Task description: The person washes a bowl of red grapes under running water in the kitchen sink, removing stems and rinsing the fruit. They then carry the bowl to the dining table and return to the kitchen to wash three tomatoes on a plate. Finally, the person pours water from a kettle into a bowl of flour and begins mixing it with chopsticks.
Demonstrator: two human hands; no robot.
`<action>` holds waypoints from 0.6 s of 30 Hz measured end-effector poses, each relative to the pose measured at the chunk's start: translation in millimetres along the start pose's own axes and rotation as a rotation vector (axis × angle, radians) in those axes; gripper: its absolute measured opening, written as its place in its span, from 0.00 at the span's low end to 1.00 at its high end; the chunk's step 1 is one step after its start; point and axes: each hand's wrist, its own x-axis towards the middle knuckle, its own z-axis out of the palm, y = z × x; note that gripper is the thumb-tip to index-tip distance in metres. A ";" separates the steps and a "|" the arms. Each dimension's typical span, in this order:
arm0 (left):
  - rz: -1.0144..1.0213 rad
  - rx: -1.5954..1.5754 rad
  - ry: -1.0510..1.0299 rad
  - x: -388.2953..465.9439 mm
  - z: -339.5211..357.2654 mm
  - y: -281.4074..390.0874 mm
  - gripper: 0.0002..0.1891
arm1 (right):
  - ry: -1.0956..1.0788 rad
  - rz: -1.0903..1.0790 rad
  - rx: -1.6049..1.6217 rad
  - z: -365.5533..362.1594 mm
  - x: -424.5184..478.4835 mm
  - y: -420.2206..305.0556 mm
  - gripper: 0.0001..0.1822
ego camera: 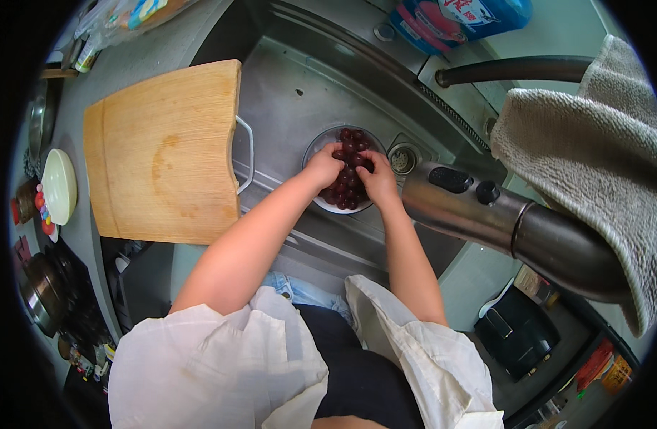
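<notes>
A bunch of dark red grapes (345,187) lies in a round bowl (319,143) on the floor of a stainless steel sink (277,69). My left hand (324,165) reaches in from the bowl's left side, its fingers gripping grapes. From the right, my right hand (378,179) has its thumb and fingers on the same bunch. The fingertips of both hands are partly hidden among the grapes. Just right of the bowl is the drain strainer (402,159).
A wooden cutting board (162,155) with a metal handle lies across the sink's left side. The faucet head (462,206) juts in close to my right forearm. A grey towel (580,145) hangs over the faucet. A blue detergent bottle (468,24) stands behind the sink.
</notes>
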 end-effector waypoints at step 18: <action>-0.426 -0.262 0.113 -20.5 -26.2 -20.4 0.32 | 0.120 -0.465 -0.274 39.0 6.0 26.1 0.34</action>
